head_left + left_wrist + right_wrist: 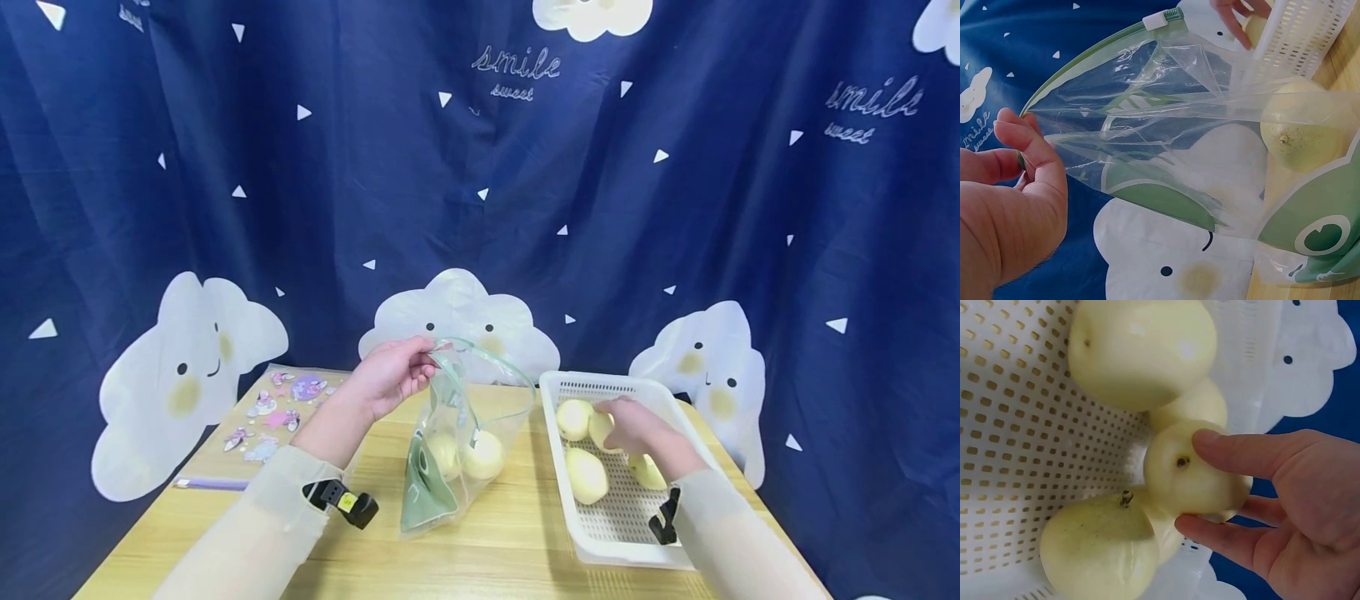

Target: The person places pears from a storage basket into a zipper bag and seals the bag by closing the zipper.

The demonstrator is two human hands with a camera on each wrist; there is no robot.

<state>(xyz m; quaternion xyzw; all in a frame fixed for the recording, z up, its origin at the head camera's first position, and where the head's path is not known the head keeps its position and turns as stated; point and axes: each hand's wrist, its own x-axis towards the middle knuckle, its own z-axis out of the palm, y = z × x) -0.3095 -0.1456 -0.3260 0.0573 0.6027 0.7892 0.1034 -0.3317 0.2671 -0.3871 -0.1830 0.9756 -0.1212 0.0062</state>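
My left hand pinches the green zip rim of a clear zip bag, which hangs upright over the wooden table with its mouth spread. Two pale yellow pears show in the bag's lower part, beside a green printed panel. In the left wrist view a white slider sits near the end of the zip. Over on the right, my right hand is inside a white basket. Its thumb and fingers grip a pear, and several other pears lie around it.
The white perforated basket stands on the right of the table. At the back left lies a flat clear pouch with purple and pink prints and a purple edge. A navy curtain with clouds hangs behind the table.
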